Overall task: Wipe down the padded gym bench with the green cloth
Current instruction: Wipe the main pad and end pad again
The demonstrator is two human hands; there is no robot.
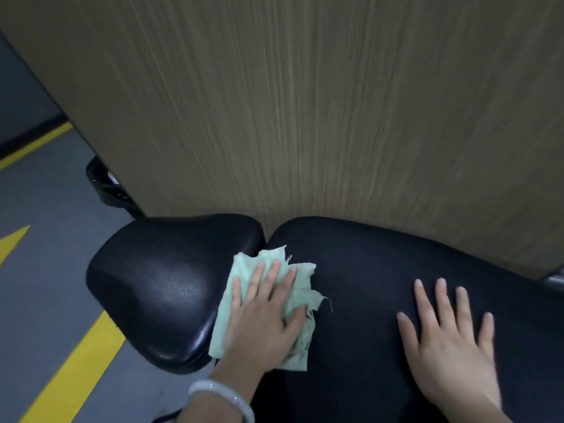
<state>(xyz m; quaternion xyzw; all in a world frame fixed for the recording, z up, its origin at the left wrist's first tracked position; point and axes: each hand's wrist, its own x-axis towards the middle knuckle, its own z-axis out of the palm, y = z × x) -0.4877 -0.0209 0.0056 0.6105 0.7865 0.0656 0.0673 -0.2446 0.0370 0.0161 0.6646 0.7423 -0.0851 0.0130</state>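
The black padded gym bench (pixel 366 270) fills the lower middle and right of the view, with a smaller separate seat pad (pixel 158 279) to its left. A pale green cloth (pixel 302 282) lies crumpled over the gap between the two pads. My left hand (pixel 262 319) presses flat on the cloth with straight fingers; a pale bangle sits on that wrist. My right hand (pixel 451 340) rests flat on the bare long pad, fingers spread, apart from the cloth.
A tall wood-grain panel (pixel 305 102) stands right behind the bench. Grey floor with yellow lines (pixel 70 367) lies to the left. A black frame part (pixel 103 184) shows at the panel's lower left edge, and a bit of metal (pixel 554 280) at the far right.
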